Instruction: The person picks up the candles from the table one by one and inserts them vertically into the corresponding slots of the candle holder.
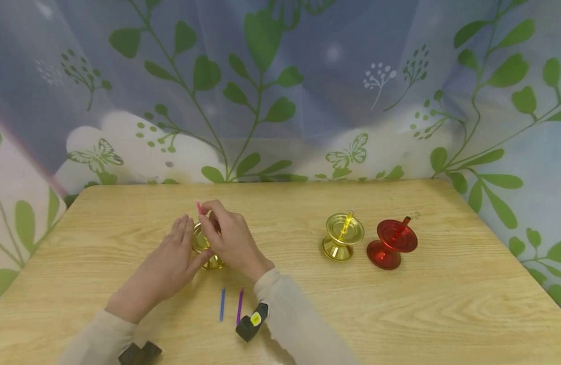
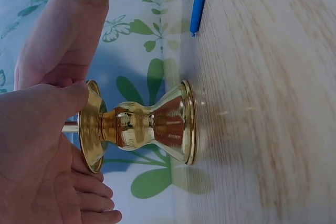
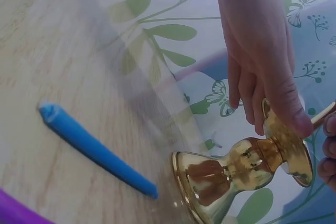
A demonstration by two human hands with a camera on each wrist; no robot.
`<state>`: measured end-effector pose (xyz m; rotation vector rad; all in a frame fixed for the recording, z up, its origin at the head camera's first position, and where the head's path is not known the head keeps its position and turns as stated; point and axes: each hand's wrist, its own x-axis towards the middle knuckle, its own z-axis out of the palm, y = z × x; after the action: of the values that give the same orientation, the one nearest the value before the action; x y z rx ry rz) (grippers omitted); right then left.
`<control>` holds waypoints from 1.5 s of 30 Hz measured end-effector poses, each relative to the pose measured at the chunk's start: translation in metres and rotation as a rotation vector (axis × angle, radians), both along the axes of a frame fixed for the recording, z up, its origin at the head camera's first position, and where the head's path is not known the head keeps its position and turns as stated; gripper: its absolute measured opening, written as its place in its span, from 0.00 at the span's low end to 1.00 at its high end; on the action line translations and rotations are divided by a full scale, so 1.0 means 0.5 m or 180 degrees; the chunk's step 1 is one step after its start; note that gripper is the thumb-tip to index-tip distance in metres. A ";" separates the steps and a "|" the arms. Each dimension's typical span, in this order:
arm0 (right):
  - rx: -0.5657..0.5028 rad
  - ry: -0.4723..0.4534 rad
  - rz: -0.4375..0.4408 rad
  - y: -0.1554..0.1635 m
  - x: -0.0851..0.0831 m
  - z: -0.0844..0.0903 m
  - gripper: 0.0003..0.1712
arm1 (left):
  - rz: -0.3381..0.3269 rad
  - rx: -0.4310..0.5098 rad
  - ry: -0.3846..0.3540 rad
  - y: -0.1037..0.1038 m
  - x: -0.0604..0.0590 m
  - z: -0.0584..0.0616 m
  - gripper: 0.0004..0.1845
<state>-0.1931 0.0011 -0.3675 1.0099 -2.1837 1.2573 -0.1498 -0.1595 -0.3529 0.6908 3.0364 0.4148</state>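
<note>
A shiny gold candle holder [image 2: 134,124] stands upright on the table, its dish between my two hands. My left hand [image 1: 159,266] holds the dish, thumb at the rim and fairly straight fingers along the far side. With thumb and fingers, my right hand [image 1: 235,243] pinches a thin pink candle [image 1: 199,207] that rises over the dish. The candle's lower end is at the dish's middle, largely hidden by the fingers. Nearer to me lie a blue candle [image 1: 222,304] and a purple candle [image 1: 240,305], side by side.
To the right stand a second gold holder [image 1: 337,252] bearing a yellow candle [image 1: 347,223] and a red holder [image 1: 383,256] bearing a red candle [image 1: 402,227]. The wooden table [image 1: 422,314] meets a leaf-patterned curtain [image 1: 308,101] at its far edge.
</note>
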 end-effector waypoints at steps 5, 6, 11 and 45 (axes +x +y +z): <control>-0.0055 0.0022 -0.0029 0.002 0.001 -0.001 0.05 | -0.0008 -0.0020 0.0018 0.001 -0.002 0.000 0.46; -0.0055 0.0017 -0.0040 0.003 0.001 0.000 0.05 | -0.0010 -0.0016 0.0021 0.001 -0.002 -0.001 0.46; 0.0104 -0.0044 -0.0089 0.005 0.000 -0.001 0.11 | -0.0030 -0.0051 0.0034 0.003 -0.004 -0.003 0.45; -0.0163 -0.0092 -0.0165 -0.007 0.005 0.016 0.03 | -0.0004 -0.0031 -0.0005 0.000 0.003 0.000 0.46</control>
<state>-0.1904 -0.0022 -0.3596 0.9147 -2.1737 1.3049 -0.1483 -0.1597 -0.3530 0.6917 3.0343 0.3998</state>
